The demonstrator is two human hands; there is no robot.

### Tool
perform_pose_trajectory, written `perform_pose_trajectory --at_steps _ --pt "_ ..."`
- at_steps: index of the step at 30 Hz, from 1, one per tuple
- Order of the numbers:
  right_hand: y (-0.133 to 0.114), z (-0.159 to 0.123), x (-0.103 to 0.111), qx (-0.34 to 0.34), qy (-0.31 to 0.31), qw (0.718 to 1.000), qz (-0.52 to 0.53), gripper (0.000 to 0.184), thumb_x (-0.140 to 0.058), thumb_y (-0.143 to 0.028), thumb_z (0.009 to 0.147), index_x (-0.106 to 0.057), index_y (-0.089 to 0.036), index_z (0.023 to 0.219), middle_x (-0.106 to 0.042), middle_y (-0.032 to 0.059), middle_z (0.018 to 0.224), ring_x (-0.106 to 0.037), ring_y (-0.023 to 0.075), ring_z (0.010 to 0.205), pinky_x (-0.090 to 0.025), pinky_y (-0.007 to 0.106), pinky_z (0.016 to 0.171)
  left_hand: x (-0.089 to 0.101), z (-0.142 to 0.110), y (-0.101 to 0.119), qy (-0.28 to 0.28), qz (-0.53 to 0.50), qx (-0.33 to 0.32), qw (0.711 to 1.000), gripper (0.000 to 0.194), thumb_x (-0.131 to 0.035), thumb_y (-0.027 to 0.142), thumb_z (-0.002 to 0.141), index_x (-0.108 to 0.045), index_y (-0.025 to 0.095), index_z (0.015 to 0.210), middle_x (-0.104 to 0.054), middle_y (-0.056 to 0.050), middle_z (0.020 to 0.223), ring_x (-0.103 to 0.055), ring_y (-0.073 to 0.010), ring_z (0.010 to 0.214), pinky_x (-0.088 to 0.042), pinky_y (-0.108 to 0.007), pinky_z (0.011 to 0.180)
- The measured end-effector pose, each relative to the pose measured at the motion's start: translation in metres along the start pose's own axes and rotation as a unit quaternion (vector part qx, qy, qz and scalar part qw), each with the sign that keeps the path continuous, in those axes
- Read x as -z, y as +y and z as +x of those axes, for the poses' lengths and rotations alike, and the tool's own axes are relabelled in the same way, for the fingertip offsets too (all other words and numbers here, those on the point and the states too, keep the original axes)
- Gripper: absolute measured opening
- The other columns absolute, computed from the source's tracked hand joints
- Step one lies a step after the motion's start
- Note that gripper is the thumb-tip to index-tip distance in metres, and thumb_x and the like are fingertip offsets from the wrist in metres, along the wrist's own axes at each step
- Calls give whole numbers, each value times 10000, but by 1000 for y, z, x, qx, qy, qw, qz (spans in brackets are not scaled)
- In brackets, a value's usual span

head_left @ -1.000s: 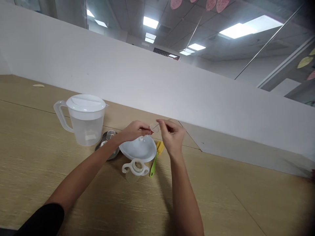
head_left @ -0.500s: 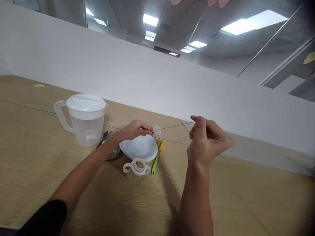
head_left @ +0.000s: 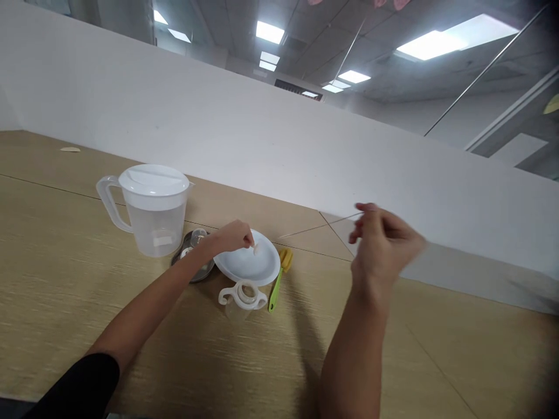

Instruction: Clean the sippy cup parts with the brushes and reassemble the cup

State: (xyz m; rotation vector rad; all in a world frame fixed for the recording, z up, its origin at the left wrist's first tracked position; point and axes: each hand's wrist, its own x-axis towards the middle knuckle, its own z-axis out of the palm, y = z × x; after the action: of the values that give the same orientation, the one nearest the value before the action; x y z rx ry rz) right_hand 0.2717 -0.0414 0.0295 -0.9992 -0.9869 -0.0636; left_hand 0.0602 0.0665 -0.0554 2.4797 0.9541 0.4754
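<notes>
My left hand (head_left: 236,235) is closed in a pinch on a small translucent disc-shaped piece (head_left: 255,249), held over the white bowl (head_left: 248,267). Up to the right, my right hand (head_left: 382,235) grips one end of a thin, straight wire-like rod (head_left: 314,229); the other end points left, free of the disc. Just in front of the bowl stands a clear bottle with a two-handled white collar (head_left: 242,298), uncapped. Partly behind my left forearm lies a round metal dish (head_left: 203,273) with small pale parts in it.
A lidded translucent pitcher (head_left: 155,215) stands left of the dish. Right of the bowl lies a yellow sponge brush with a green handle (head_left: 278,285). A white wall (head_left: 262,151) rises behind the wooden table (head_left: 174,361), and a pale flat piece (head_left: 70,149) lies far left.
The rod has come out of the disc as my right hand moved right. My left hand has drawn back left and lower with the disc, over the bowl.
</notes>
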Motion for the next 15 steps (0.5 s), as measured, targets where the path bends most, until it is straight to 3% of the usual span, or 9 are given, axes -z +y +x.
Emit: perform_pose_trajectory --at_steps 4,7,11,15 --pt "41 -8 -26 -85 -172 978 -82 285 -608 -385 717 -712 -126 773 -601 1 568 -519 107 468 -392 215 387 -23 6 -5 -29 40 29 998 220 -583 8 657 -760 80 767 -737 -126 765 -655 -194 685 -473 -258 660" --pt "64 -19 -46 -93 -259 952 -136 294 -555 -373 748 -691 -114 710 -626 29 581 -544 123 471 -445 239 431 -36 9 -9 -56 39 29 997 215 -602 -28 608 -754 85 712 -726 -106 687 -654 -189 626 -473 -242 600" --pt "74 -29 -58 -148 -319 926 -139 216 -520 -280 781 -653 -111 770 -667 63 676 -594 128 545 -469 219 466 -39 9 -13 -80 22 -4 997 210 -641 -18 618 -759 116 728 -736 -65 702 -661 -167 640 -470 -208 599" --pt "72 -32 -50 -217 -388 886 -134 160 -473 -179 811 -601 -97 860 -684 87 771 -625 102 633 -469 175 530 -31 5 -13 -60 5 -50 997 196 -634 5 684 -759 109 793 -747 -42 781 -657 -153 716 -455 -187 664"
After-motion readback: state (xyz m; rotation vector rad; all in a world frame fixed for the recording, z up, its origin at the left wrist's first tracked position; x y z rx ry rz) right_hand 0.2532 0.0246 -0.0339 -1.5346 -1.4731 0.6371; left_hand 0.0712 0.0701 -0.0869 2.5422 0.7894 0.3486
